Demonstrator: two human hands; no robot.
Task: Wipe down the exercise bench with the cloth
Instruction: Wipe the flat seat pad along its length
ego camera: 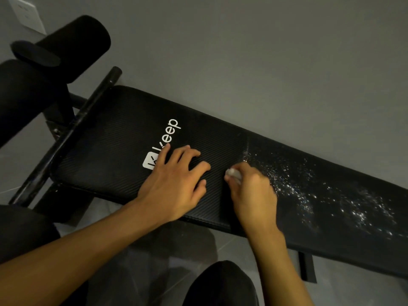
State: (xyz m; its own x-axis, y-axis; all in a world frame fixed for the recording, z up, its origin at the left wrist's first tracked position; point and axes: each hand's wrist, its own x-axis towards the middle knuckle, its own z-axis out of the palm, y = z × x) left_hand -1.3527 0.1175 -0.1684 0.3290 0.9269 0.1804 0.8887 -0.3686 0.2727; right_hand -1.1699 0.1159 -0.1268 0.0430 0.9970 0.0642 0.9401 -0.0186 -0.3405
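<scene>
**Mid-wipe, speckled half still to do**

Near: a dark knee (223,283) and tiled floor (154,261) below the worktop edge. Right hand (251,193) has fingers clamped on a small balled white cloth (233,173), pressed to the exercise bench (114,146) pad mid-length. Left hand (174,180) rests flat, fingers apart, bracing beside the white logo (163,142). White speckles (320,195) cover the pad to the right; next move likely calls for strokes that way. Farther: foam rollers (75,47), black crossbar (72,129), grey wall (265,51) close behind. Nothing blocks the wiping path.
</scene>
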